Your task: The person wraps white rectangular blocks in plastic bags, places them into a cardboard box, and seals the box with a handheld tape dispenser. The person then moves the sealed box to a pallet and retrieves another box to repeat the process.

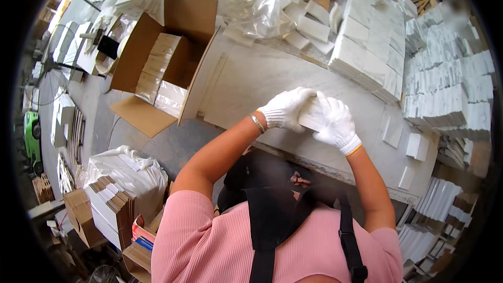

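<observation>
Being gripped between the left hand [286, 109] and the right hand [336, 126], both white-gloved, a white tile [312, 119] is held above the near part of the stone table [251, 84]. Loose tiles [417, 147] are laid to the right, toward the table's end. An open cardboard box [135, 55] is seen to the left, partly filled with wrapped packs [149, 83]. Tile stacks [367, 42] are piled at far right; clear plastic [262, 15] is bunched up at far centre.
</observation>
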A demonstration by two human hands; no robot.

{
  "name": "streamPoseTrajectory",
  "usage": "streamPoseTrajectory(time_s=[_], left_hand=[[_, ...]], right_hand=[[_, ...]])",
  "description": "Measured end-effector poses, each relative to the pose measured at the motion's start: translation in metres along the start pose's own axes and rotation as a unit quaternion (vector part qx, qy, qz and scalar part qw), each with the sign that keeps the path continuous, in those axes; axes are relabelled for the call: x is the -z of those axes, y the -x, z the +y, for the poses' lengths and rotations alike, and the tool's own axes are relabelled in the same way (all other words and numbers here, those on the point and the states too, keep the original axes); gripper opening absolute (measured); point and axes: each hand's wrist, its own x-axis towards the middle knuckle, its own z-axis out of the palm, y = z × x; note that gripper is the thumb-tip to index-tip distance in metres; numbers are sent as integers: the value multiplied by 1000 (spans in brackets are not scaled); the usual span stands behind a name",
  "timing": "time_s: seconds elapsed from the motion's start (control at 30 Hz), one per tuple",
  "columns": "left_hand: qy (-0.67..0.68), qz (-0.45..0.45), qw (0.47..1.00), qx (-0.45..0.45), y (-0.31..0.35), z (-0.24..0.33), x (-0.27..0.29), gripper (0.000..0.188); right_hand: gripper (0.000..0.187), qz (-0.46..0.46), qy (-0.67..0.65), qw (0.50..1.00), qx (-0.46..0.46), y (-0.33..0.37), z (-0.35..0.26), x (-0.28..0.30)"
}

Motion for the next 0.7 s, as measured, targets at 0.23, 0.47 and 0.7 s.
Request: streamPoseTrajectory(time_s=[0.23, 0.47, 0.7], left_hand=[[-21, 8, 1000, 7, 18, 15, -6, 90], [-9, -59, 997, 51, 56, 89, 77, 96], [-132, 14, 991, -20, 87, 91, 230, 93]], right_hand=[[113, -46, -67, 996, 36, 10, 1, 5], [111, -25, -128, 987, 95, 14, -47, 87], [106, 124, -102, 974, 160, -73, -141, 167]])
